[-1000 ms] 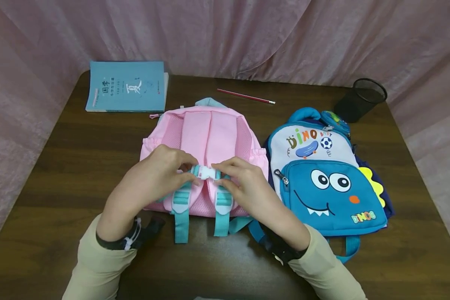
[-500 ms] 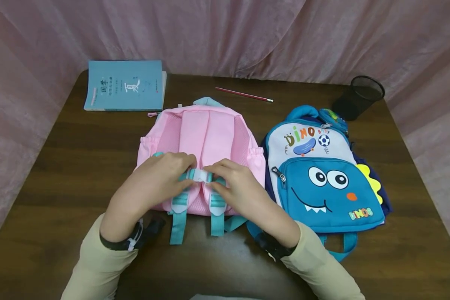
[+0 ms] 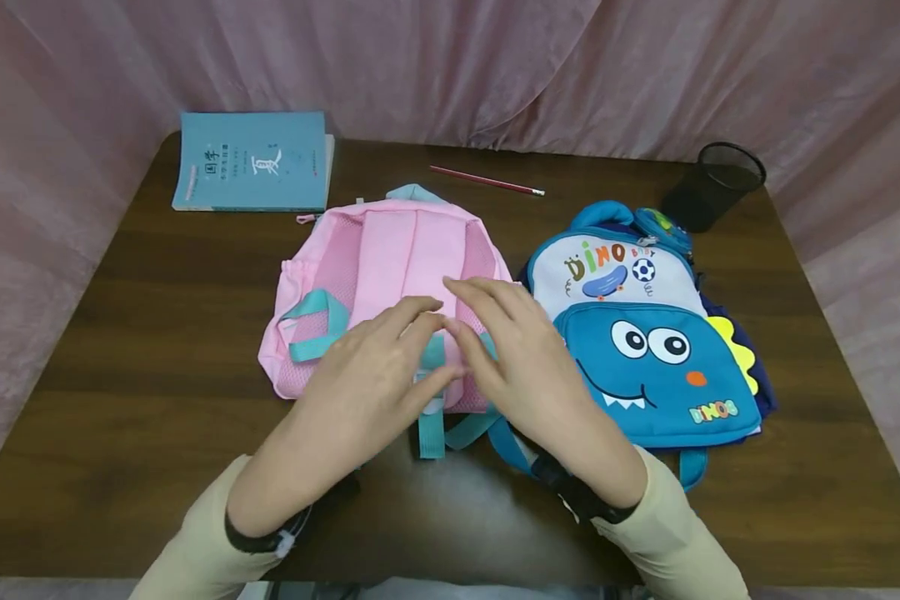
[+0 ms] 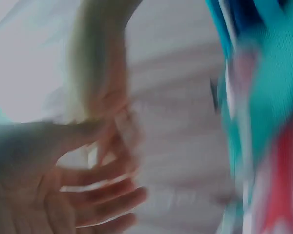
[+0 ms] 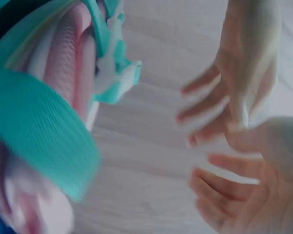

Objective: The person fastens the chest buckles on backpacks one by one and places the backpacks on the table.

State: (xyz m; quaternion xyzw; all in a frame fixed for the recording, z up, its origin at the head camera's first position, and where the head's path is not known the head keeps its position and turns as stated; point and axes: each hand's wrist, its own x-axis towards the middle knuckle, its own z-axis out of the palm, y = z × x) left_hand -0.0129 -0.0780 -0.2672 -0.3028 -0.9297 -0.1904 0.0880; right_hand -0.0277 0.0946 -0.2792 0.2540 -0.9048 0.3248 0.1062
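A pink backpack (image 3: pixel 412 242) lies on the table with its padded straps upward and teal webbing (image 3: pixel 432 435) hanging off its near end. Over its lower part, my left hand (image 3: pixel 375 379) and right hand (image 3: pixel 528 367) are held close together, fingers loosely extended and nothing between them. Whether their fingertips touch, I cannot tell. Both wrist views, though blurred, show the hands raised apart from the bag. White plastic pieces on teal webbing (image 5: pixel 116 80) appear at the bag's side in the right wrist view. The hands hide the white chest buckle in the head view.
A blue dinosaur backpack (image 3: pixel 592 417) lies against the pink one's right side. Behind them are a blue book (image 3: pixel 251 167), a red pencil (image 3: pixel 486 180) and a tilted black mesh pen holder (image 3: pixel 708 193). Pink curtains border the wooden table (image 3: pixel 120 400).
Both hands have let go of the white buckle and lifted off the straps, moving rightward and closer together. The teal webbing on the pink backpack's left side has come into view.
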